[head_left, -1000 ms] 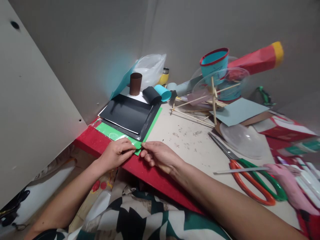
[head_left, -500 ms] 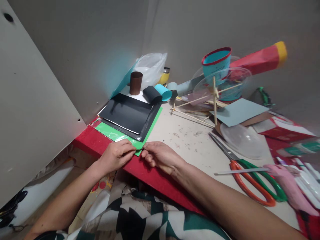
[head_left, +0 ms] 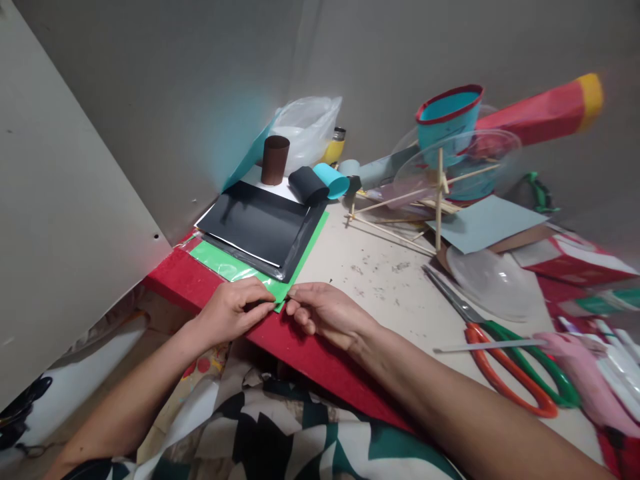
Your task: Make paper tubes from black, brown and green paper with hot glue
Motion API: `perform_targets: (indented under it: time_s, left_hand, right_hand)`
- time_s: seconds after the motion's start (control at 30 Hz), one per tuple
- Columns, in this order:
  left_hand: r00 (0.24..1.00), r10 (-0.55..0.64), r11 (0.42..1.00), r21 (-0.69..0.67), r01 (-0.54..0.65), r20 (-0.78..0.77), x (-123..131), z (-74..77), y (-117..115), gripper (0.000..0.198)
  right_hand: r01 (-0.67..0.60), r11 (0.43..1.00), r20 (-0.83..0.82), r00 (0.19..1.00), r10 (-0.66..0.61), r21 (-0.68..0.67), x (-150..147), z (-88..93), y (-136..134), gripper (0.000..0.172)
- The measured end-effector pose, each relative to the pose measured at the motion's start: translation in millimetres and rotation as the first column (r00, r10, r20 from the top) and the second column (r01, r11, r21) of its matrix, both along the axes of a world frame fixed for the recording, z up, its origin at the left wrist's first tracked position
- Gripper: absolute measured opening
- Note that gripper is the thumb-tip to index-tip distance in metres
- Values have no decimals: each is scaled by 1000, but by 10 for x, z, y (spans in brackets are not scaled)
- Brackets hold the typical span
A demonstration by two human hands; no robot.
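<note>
A green paper sheet (head_left: pixel 225 264) lies at the table's near left corner under a stack of black sheets (head_left: pixel 255 227) in clear plastic. My left hand (head_left: pixel 235 312) rests on the green sheet's near corner with its fingers curled and pinched on it. My right hand (head_left: pixel 325 312) pinches the same corner from the right, thumb and forefinger together at the paper's tip. Both hands sit over the table's red front edge (head_left: pixel 280 340).
Orange and green scissors (head_left: pixel 505 357) lie to the right with a thin white strip across them. Behind are a clear plastic dome (head_left: pixel 493 283), a stick frame (head_left: pixel 437 200), a blue cup (head_left: pixel 447 120), paper rolls (head_left: pixel 307 183) and a red and yellow tube (head_left: pixel 545 110). A wall panel stands at the left.
The view has drifted slightly left and down. Both hands stay pinched at the green sheet's corner, with hardly any shift.
</note>
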State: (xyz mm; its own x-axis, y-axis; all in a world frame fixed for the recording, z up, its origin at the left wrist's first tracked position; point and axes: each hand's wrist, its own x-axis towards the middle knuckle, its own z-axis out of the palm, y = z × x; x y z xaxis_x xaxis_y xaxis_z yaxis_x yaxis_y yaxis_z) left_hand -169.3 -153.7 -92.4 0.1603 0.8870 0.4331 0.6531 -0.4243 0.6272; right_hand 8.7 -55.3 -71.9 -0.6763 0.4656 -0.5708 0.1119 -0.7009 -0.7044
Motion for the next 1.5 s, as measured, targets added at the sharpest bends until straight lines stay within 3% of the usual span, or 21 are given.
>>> perform_targets:
  time_s: [0.53,0.9,1.17,1.5]
  left_hand:
    - [994,51,998,-38,-47,93,33,95,38,13]
    - [999,36,994,-100,-39,-35,4,112,56,13]
    - [944,146,989,77,-128,-297,12,55,48,22]
    - [951,173,970,212,-119,-257,40,47,84,18]
  right_hand:
    - [-18,998,-26,999,19,53,-16,-21,-10,18]
    - [-2,998,-44,999,5,61,-10,-6,-21,16]
    - [-3,994,-91,996,13,107,-13,9,-43,18]
    - [9,997,-39,999,-6,83,-52,34,-13,27]
